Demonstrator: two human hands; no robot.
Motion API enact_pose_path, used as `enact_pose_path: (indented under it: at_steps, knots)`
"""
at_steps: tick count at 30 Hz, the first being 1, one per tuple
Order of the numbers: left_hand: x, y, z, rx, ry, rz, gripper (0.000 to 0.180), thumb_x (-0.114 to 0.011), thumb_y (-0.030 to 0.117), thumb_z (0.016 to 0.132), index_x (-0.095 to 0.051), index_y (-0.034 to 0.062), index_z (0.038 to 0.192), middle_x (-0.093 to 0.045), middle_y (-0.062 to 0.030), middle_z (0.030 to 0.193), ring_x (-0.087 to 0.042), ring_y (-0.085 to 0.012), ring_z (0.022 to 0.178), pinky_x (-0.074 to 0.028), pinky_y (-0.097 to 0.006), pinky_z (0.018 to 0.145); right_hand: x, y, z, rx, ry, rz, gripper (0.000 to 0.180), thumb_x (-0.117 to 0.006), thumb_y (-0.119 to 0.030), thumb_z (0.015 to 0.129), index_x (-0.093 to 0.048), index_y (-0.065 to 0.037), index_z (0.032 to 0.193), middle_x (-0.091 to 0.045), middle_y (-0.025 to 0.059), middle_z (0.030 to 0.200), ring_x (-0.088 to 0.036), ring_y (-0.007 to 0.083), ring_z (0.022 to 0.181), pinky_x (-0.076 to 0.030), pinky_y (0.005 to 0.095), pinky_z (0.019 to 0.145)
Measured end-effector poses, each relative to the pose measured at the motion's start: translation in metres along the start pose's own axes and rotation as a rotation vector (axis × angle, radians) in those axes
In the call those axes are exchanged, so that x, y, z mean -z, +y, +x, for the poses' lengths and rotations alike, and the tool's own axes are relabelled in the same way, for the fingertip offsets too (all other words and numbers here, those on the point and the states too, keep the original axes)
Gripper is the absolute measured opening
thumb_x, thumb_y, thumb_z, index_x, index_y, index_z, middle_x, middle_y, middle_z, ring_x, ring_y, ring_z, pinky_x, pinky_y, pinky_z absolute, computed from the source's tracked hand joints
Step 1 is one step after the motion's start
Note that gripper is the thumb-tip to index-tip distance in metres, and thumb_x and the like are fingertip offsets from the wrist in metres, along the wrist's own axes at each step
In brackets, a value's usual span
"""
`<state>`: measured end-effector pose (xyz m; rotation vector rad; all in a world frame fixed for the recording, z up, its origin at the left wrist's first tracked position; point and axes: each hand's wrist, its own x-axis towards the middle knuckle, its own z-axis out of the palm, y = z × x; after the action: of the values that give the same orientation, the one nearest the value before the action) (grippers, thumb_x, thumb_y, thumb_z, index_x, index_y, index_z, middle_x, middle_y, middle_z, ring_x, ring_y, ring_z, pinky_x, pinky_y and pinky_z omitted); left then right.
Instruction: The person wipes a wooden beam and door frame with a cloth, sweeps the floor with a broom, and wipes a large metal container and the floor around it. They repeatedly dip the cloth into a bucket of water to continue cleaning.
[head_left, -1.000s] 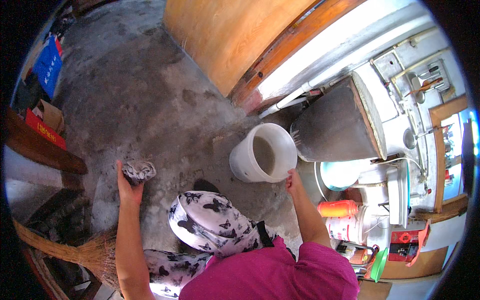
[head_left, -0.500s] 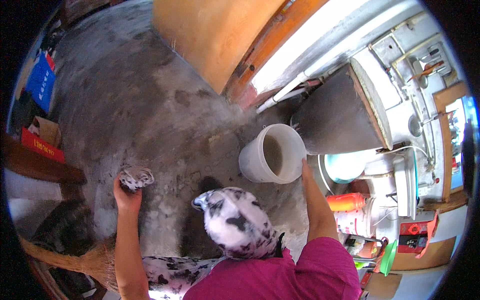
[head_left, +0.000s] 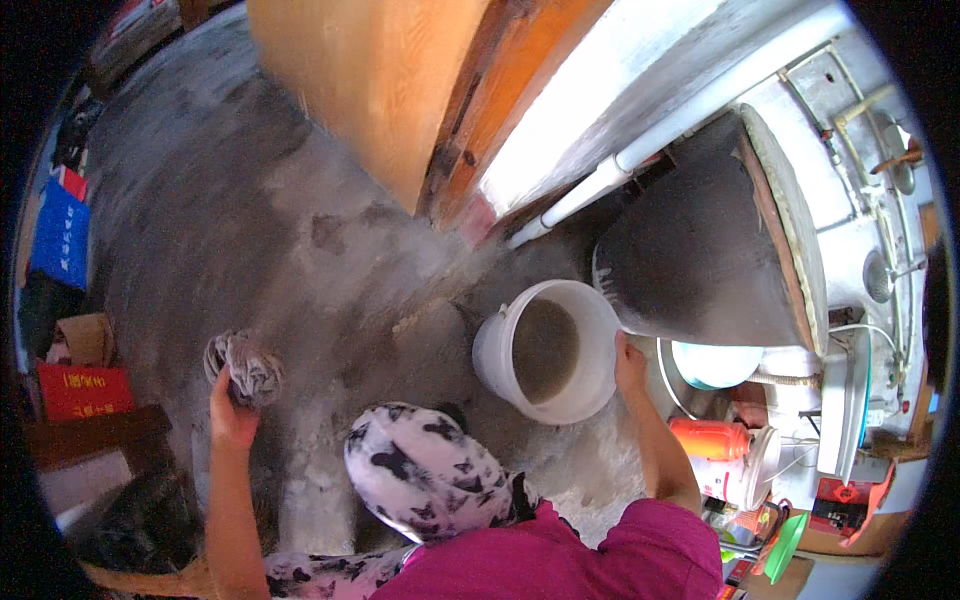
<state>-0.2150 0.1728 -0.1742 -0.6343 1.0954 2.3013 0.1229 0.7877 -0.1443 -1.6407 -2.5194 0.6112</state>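
On the grey floor [head_left: 330, 270], near its right-hand edge where a dark, sloping-sided block [head_left: 700, 250] rises, is a white bucket [head_left: 490, 358] with cloudy brownish water [head_left: 545, 350] in it. The right hand [head_left: 628, 368] is closed on the right side of the bucket's rim, its fingertips partly hidden; whether the bucket stands level or leans I cannot tell. Above the left part of the floor, well apart from the bucket, the left hand [head_left: 234, 418] is curled partway around a crumpled grey cloth [head_left: 247, 368]. Between the two hands is a knee in white trousers [head_left: 425, 460] with dark butterfly shapes. A wooden panel [head_left: 350, 90] runs along the floor's far edge, and a white pipe [head_left: 590, 190] slants down beyond the bucket. By the left edge are a red box [head_left: 85, 392] and a blue package [head_left: 60, 235]. A pale blue basin [head_left: 715, 366] is near the right hand, just above an orange container [head_left: 708, 438].
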Motion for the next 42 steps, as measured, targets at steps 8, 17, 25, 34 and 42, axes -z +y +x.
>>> enact_pose_path:
  at_steps: [8,17,25,34,42]
  knots:
    - [-0.226,0.024,0.040,-0.013,-0.255,0.477,0.039,-0.050,0.002,0.096,-0.056,0.0009,0.135,-0.065,-0.0111,0.127,-0.065,-0.0234,0.113,-0.053,-0.038,0.098,-0.012,-0.004,-0.003,0.050,0.023,0.135,0.070,-0.038,-0.057,0.104,-0.070,0.005,0.103,-0.069,0.0293,0.099,-0.067,0.0415,0.092,-0.049,0.0479,0.085]
    - [-0.330,-0.057,0.052,-0.040,-0.579,0.777,0.041,-0.060,0.000,0.093,-0.052,0.0033,0.133,-0.066,-0.0079,0.117,-0.061,-0.0162,0.106,-0.049,-0.031,0.095,0.006,-0.036,-0.012,0.094,0.155,0.114,0.033,-0.060,-0.031,0.100,-0.063,-0.001,0.111,-0.065,0.0191,0.097,-0.064,0.0298,0.086,-0.051,0.0403,0.081]
    - [-0.351,-0.115,0.028,0.174,-0.778,0.740,0.046,-0.068,0.012,0.094,-0.047,0.0002,0.132,-0.061,-0.0107,0.119,-0.058,-0.0179,0.108,-0.048,-0.032,0.096,0.003,-0.146,-0.060,0.743,0.252,0.261,0.079,-0.078,-0.048,0.083,-0.048,-0.003,0.140,-0.050,0.0184,0.139,-0.049,0.0338,0.128,-0.040,0.0441,0.107]
    - [-0.358,-0.101,-0.016,0.003,-1.094,0.847,0.062,-0.069,0.029,0.096,-0.041,0.0046,0.146,-0.040,-0.0145,0.135,-0.059,-0.0217,0.108,-0.050,-0.031,0.088,0.020,-0.250,-0.079,0.784,0.145,0.656,0.047,-0.078,-0.007,0.079,-0.064,-0.004,0.123,-0.060,0.0148,0.131,-0.055,0.0296,0.125,-0.040,0.0398,0.107]
    - [-0.374,-0.028,0.008,-0.208,-0.865,0.735,0.032,-0.056,0.028,0.102,-0.058,0.0114,0.129,-0.065,-0.0020,0.121,-0.065,-0.0125,0.088,-0.044,-0.027,0.075,0.211,-0.332,0.047,0.777,0.827,1.130,0.050,-0.061,-0.032,0.101,-0.048,0.001,0.137,-0.054,0.0138,0.132,-0.048,0.0224,0.124,-0.036,0.0353,0.108]
